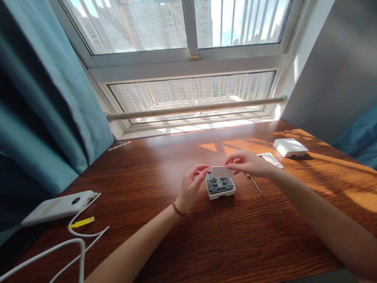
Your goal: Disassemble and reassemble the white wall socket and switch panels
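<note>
A white rectangular switch button (221,171) is held upright between my two hands. My right hand (245,163) pinches its right end between thumb and fingers. At its left edge, the thumb and fingertips of my left hand (193,184) are closed together on its corner, with the exact contact hard to see. Just below lies a wall switch body (221,186) on the table, its black inner mechanism facing up inside a white base. The button hides the far part of that mechanism.
A thin screwdriver (257,186) and a white switch frame (270,160) lie right of the switch body. Farther right sits a white box-like part (290,147). A white power strip (59,207), a white cable (82,251) with a yellow tag (82,222) and a curtain (59,90) occupy the left.
</note>
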The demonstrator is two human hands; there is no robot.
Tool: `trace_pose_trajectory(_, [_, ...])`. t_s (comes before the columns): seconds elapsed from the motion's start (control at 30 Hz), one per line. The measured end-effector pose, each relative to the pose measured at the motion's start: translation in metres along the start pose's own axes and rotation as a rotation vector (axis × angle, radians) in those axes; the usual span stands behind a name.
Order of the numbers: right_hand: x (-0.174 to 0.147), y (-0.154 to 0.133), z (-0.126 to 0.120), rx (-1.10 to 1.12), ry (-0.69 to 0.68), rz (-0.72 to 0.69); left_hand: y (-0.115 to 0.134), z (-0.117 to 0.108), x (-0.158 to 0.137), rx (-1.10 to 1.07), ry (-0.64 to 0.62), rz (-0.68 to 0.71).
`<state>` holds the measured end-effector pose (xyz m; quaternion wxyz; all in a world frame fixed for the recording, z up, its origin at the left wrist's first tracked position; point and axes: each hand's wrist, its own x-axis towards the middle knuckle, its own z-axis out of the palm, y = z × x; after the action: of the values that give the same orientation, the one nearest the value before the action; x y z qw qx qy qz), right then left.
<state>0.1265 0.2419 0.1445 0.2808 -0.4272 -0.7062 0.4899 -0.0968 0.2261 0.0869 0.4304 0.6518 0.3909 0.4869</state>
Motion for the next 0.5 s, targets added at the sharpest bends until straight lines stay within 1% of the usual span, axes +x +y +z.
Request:
trace_pose_trajectory(0.07, [0.011, -0.006, 0.014, -0.024, -0.027, 0.002, 0.007, -0.001, 0.000, -0.063, -0.025, -0.056])
trace_pose_trajectory(0.17, [0.022, -0.004, 0.026, 0.017, 0.058, -0.032, 0.013, -0.002, -0.001, -0.115, -0.091, -0.142])
trace_pose_trajectory(0.23, [0.024, 0.001, 0.029, 0.089, 0.137, -0.038, 0.012, -0.001, -0.002, -0.147, -0.103, -0.188])
trace_pose_trajectory(0.3, [0.022, 0.007, 0.029, 0.200, 0.167, -0.021, 0.011, 0.001, -0.003, -0.207, -0.115, -0.251])
trace_pose_trajectory(0.4, [0.018, 0.014, 0.029, 0.366, 0.144, 0.009, 0.008, 0.004, -0.005, -0.324, -0.145, -0.357])
trace_pose_trajectory(0.5, [0.016, 0.020, 0.030, 0.443, 0.134, 0.027, 0.010, 0.006, -0.008, -0.419, -0.165, -0.417])
